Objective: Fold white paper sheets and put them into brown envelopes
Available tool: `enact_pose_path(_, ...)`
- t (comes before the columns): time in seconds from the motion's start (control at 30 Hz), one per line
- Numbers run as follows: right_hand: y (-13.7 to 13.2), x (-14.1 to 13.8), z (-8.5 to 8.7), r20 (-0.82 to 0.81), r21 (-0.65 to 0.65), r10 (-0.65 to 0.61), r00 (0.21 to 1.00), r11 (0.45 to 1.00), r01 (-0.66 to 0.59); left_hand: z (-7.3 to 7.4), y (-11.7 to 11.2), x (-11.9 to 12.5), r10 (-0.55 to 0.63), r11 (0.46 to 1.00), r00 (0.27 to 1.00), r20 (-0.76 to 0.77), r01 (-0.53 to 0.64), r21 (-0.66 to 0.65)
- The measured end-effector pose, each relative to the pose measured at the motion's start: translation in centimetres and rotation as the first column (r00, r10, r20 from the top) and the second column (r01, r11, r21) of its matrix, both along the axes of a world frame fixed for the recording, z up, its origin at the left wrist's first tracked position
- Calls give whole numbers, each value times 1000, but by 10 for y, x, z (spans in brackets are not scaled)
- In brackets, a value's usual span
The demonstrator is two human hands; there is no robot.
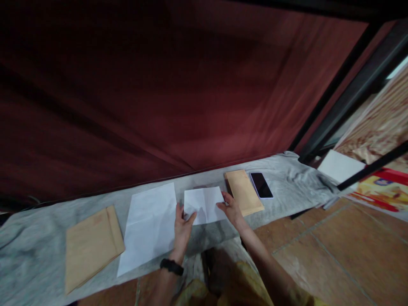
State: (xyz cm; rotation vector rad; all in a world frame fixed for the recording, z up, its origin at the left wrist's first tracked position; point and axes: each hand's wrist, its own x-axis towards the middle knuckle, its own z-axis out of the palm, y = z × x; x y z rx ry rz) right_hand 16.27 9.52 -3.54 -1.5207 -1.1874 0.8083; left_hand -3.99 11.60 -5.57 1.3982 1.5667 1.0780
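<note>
A small folded white sheet (pixel 204 203) lies on the grey cloth (pixel 38 238) in front of me. My left hand (pixel 182 228), with a black band at the wrist, presses its lower left edge with fingers stretched flat. My right hand (pixel 231 208) rests on the sheet's right edge, fingers extended. A larger white paper (pixel 149 225) lies just left of my left hand. A brown envelope (pixel 244 191) sits right of my right hand, and a stack of brown envelopes (pixel 91 244) lies further left.
A dark phone (pixel 261 185) lies face up beside the right envelope. A dark red curtain (pixel 159 93) hangs behind the cloth. Brown floor tiles (pixel 344 250) spread to the right, with a white sheet (pixel 339 165) and colourful printed material (pixel 382 191) beyond.
</note>
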Motion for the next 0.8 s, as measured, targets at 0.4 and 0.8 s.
enact_pose_path(0.4, -86, 24, -11, 292, 118, 321, 901, 923, -367, 34, -10, -73, -547, 779, 784, -293, 605, 163)
enact_pose_path(0.8, -108, 37, -31, 495, -38, 473, 729, 850, -525, 25, -46, -104, -715, 491, 352, -604, 868, -75)
